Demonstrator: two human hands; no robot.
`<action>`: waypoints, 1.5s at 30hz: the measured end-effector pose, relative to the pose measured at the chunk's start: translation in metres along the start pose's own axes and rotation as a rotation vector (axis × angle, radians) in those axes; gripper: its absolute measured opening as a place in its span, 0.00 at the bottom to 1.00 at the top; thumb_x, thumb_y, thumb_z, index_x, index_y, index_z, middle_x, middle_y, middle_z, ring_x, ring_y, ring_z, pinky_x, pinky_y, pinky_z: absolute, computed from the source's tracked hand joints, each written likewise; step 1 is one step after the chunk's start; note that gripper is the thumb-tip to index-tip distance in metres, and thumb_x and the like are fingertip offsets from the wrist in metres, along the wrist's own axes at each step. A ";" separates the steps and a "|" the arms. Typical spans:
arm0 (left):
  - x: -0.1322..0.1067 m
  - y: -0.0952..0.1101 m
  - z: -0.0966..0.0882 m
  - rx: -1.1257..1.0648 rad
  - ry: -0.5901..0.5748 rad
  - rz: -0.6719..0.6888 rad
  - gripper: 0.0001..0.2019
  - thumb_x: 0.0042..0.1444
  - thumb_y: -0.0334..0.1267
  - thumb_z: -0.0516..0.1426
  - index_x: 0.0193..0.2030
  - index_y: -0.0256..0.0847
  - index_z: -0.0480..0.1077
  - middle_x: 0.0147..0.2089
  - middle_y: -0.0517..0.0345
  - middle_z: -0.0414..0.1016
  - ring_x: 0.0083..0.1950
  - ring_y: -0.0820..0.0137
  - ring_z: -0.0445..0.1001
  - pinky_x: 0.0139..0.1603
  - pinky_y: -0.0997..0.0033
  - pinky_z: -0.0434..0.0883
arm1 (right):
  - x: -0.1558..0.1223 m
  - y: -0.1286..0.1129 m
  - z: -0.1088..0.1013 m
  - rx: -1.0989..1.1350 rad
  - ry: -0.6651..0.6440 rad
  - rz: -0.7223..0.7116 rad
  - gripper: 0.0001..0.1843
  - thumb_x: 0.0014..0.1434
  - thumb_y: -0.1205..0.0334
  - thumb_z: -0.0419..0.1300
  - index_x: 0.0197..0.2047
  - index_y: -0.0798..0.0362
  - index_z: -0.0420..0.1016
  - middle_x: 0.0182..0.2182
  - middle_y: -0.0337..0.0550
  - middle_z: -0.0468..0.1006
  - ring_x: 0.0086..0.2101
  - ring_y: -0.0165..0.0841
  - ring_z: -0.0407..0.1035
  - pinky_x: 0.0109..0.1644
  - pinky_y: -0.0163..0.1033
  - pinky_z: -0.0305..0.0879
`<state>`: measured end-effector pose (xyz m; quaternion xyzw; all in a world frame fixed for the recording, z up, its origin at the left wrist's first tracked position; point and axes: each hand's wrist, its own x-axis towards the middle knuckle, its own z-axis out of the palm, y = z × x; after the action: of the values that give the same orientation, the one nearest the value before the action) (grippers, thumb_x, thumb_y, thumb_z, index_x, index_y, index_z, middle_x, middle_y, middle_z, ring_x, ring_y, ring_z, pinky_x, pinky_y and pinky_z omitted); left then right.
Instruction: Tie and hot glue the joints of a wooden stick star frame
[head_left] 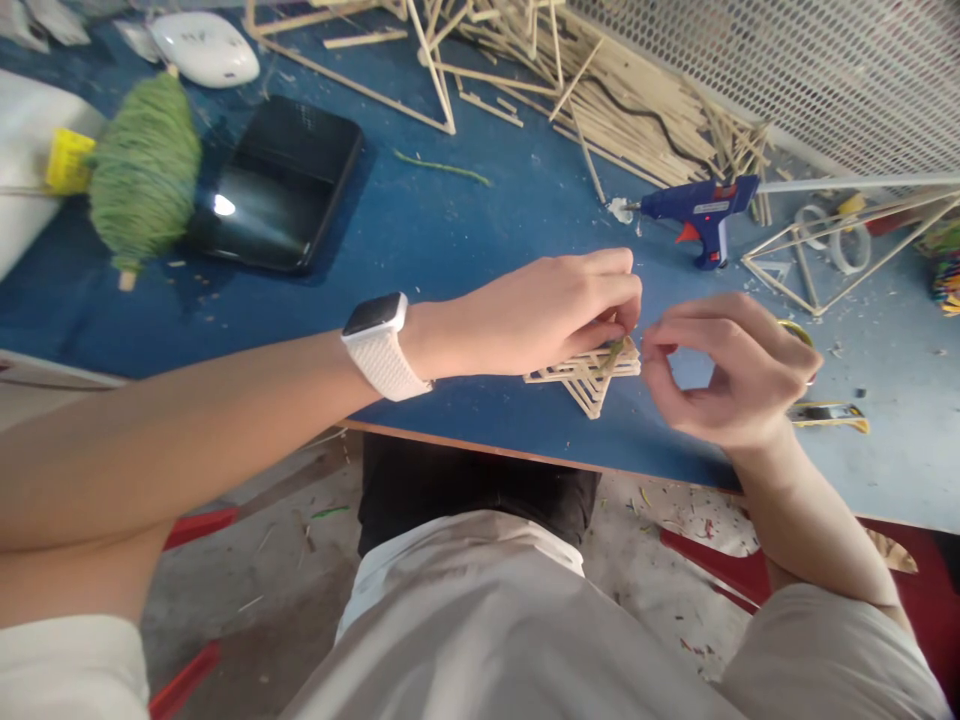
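A small stick frame [589,377] of stacked triangles lies near the front edge of the blue table [450,240]. My left hand [555,305], with a white watch on the wrist, rests on the frame's top, its fingers pinched on a green yarn strand [613,352]. My right hand [727,370] hovers just right of the frame, thumb and forefinger pinched together close to the same strand; what they hold is too thin to see.
A blue glue gun [701,210] lies behind the hands. A green yarn spool [144,172], a black box [277,185] and a white device [204,47] sit at the left. Loose sticks [637,100] and stick frames [840,245] fill the back. A cutter [829,413] lies at right.
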<state>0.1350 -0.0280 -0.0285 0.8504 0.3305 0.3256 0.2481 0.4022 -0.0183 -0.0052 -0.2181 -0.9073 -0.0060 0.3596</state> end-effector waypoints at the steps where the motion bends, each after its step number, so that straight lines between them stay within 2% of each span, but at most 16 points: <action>1: 0.000 0.000 0.000 0.001 -0.004 -0.001 0.06 0.79 0.30 0.60 0.53 0.43 0.80 0.56 0.51 0.81 0.50 0.64 0.84 0.52 0.66 0.74 | 0.000 0.007 0.000 0.002 0.013 -0.065 0.20 0.67 0.74 0.72 0.53 0.38 0.88 0.44 0.40 0.88 0.35 0.38 0.83 0.36 0.46 0.81; 3: 0.000 0.001 0.000 0.004 -0.011 -0.009 0.06 0.79 0.31 0.61 0.53 0.42 0.80 0.55 0.51 0.82 0.50 0.64 0.84 0.52 0.66 0.74 | 0.000 0.021 0.000 0.022 0.012 -0.156 0.21 0.68 0.74 0.73 0.56 0.37 0.89 0.45 0.40 0.85 0.36 0.34 0.80 0.37 0.42 0.81; 7: 0.001 0.003 0.000 0.000 -0.011 -0.022 0.06 0.77 0.29 0.62 0.52 0.41 0.81 0.54 0.51 0.82 0.50 0.64 0.84 0.53 0.66 0.75 | -0.005 0.035 0.002 0.071 -0.073 -0.164 0.22 0.72 0.72 0.72 0.62 0.35 0.89 0.49 0.40 0.79 0.40 0.31 0.78 0.41 0.40 0.84; 12: 0.001 0.004 0.001 -0.025 0.005 -0.030 0.07 0.77 0.28 0.62 0.52 0.40 0.81 0.53 0.51 0.83 0.49 0.66 0.84 0.54 0.66 0.76 | -0.010 0.035 0.000 0.047 -0.089 -0.139 0.19 0.74 0.66 0.73 0.61 0.33 0.90 0.48 0.39 0.82 0.37 0.30 0.77 0.38 0.39 0.80; 18: 0.001 0.004 0.002 -0.048 0.003 -0.051 0.06 0.77 0.30 0.62 0.53 0.41 0.83 0.53 0.51 0.83 0.46 0.67 0.83 0.53 0.67 0.77 | -0.015 0.037 -0.003 0.014 -0.084 -0.147 0.20 0.75 0.68 0.72 0.60 0.30 0.90 0.47 0.37 0.84 0.35 0.31 0.77 0.39 0.41 0.77; 25: 0.001 0.007 0.002 -0.038 0.007 -0.068 0.06 0.75 0.30 0.64 0.52 0.41 0.83 0.51 0.53 0.83 0.41 0.69 0.81 0.49 0.66 0.76 | -0.012 0.034 -0.002 -0.033 -0.090 -0.210 0.15 0.75 0.68 0.72 0.58 0.37 0.89 0.46 0.36 0.86 0.33 0.29 0.76 0.36 0.40 0.72; 29: 0.000 0.011 -0.002 -0.048 0.083 -0.047 0.10 0.70 0.24 0.60 0.49 0.41 0.81 0.49 0.53 0.83 0.40 0.69 0.79 0.46 0.65 0.75 | -0.008 0.033 -0.002 -0.084 -0.141 -0.225 0.11 0.75 0.66 0.73 0.56 0.42 0.86 0.47 0.38 0.88 0.36 0.31 0.80 0.38 0.40 0.74; 31: -0.002 0.013 -0.005 -0.021 0.112 -0.023 0.09 0.68 0.24 0.61 0.47 0.41 0.79 0.48 0.52 0.83 0.40 0.67 0.79 0.45 0.64 0.74 | -0.006 0.032 -0.003 -0.096 -0.183 -0.214 0.10 0.76 0.66 0.73 0.56 0.43 0.84 0.48 0.39 0.87 0.36 0.31 0.80 0.37 0.40 0.74; 34: -0.006 0.017 -0.005 0.071 0.063 0.028 0.04 0.67 0.30 0.66 0.43 0.42 0.76 0.46 0.54 0.81 0.41 0.64 0.79 0.45 0.61 0.73 | -0.003 0.030 -0.005 -0.103 -0.233 -0.207 0.09 0.77 0.65 0.71 0.56 0.45 0.82 0.49 0.42 0.86 0.36 0.32 0.79 0.37 0.40 0.74; 37: -0.009 0.020 0.000 0.170 0.021 0.041 0.06 0.69 0.37 0.69 0.45 0.42 0.76 0.47 0.54 0.80 0.44 0.61 0.81 0.46 0.61 0.73 | 0.000 0.027 -0.008 -0.115 -0.248 -0.215 0.08 0.77 0.67 0.69 0.55 0.48 0.80 0.50 0.43 0.84 0.35 0.31 0.76 0.36 0.40 0.71; 42: -0.009 0.020 0.003 0.165 0.030 0.017 0.02 0.71 0.36 0.66 0.44 0.42 0.80 0.45 0.55 0.81 0.42 0.64 0.81 0.46 0.62 0.75 | -0.002 0.027 -0.010 -0.121 -0.288 -0.173 0.06 0.79 0.65 0.67 0.56 0.46 0.80 0.51 0.41 0.86 0.35 0.30 0.77 0.36 0.40 0.70; 45: -0.008 0.019 0.001 0.108 0.038 -0.002 0.05 0.71 0.33 0.64 0.41 0.41 0.80 0.44 0.55 0.81 0.40 0.67 0.81 0.46 0.64 0.75 | -0.002 0.027 -0.012 -0.112 -0.308 -0.153 0.06 0.80 0.64 0.66 0.57 0.45 0.80 0.51 0.42 0.86 0.36 0.30 0.79 0.37 0.40 0.70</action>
<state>0.1389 -0.0465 -0.0205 0.8556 0.3533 0.3234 0.1961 0.4218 0.0030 -0.0017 -0.1665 -0.9638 -0.0505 0.2019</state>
